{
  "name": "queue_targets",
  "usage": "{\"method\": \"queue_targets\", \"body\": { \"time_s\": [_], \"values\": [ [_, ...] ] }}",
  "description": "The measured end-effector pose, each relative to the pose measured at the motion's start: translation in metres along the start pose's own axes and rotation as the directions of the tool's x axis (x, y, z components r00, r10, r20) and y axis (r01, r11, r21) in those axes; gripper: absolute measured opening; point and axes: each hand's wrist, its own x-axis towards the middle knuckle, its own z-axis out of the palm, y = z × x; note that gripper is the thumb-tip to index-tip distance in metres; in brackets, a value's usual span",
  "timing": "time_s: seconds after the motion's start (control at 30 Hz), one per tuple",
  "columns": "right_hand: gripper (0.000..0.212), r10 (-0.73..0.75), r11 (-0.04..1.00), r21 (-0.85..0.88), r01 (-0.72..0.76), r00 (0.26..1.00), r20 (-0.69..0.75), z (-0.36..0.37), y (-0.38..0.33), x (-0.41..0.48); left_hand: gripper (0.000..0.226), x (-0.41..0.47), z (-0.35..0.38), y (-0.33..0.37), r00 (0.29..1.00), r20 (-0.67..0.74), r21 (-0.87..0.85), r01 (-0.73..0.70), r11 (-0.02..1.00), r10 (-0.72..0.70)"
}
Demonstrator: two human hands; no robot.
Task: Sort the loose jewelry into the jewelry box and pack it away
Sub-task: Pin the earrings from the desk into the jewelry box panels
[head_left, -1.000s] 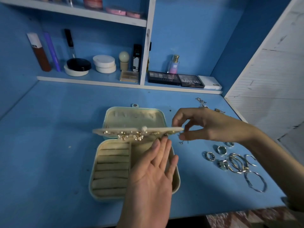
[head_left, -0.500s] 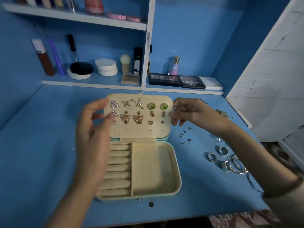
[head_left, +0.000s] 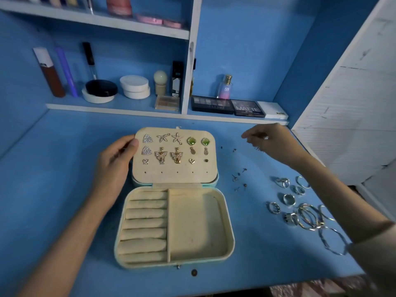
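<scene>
Jewelry box (head_left: pixel 230 232), open at the middle of the blue desk (head_left: pixel 64 168), front edge nearest the viewer. Both the ring rolls (head_left: pixel 145 224) and the plain compartment beside them hold nothing. To the right, well apart from the box, lie the rings (head_left: pixel 289 199) and bangles (head_left: pixel 331 241), and nearer the hinge a few loose studs (head_left: pixel 239 179).

Behind the tray, the earring panel (head_left: pixel 175 176) now faces the viewer, where a second ago it was seen edge-on in mid-swing. Three rows carry earrings and the bottom row of holes is free.

The left hand (head_left: pixel 113 166) pinches the panel's upper left corner, thumb on the face and fingers behind, with the forearm coming in from the lower left. The right hand (head_left: pixel 272 142), at the panel's right edge half a second ago, has left it and reaches over the far right of the desk, palm down with the fingers curled. Motion blur hides whether they pinch anything.

Judged from this, the panel is steadied for loading and a further piece is being fetched. The rings and bangles remain unsorted.

At the back, a shelf (head_left: pixel 115 109) holds cosmetics.
</scene>
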Motion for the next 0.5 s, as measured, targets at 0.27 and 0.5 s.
{"method": "queue_targets", "body": {
  "time_s": [0.27,0.5],
  "values": [
    [0.022,-0.013,0.988,-0.156,0.016,1.000,0.018,0.024,0.026,0.005,0.022,0.006,-0.002,-0.009,1.000,0.006,-0.036,0.026,0.999,-0.026],
    [0.011,-0.074,0.973,-0.215,0.080,0.997,0.035,0.030,0.025,0.013,0.021,0.007,-0.002,-0.013,1.000,0.002,-0.060,0.019,0.998,-0.019]
  ]
}}
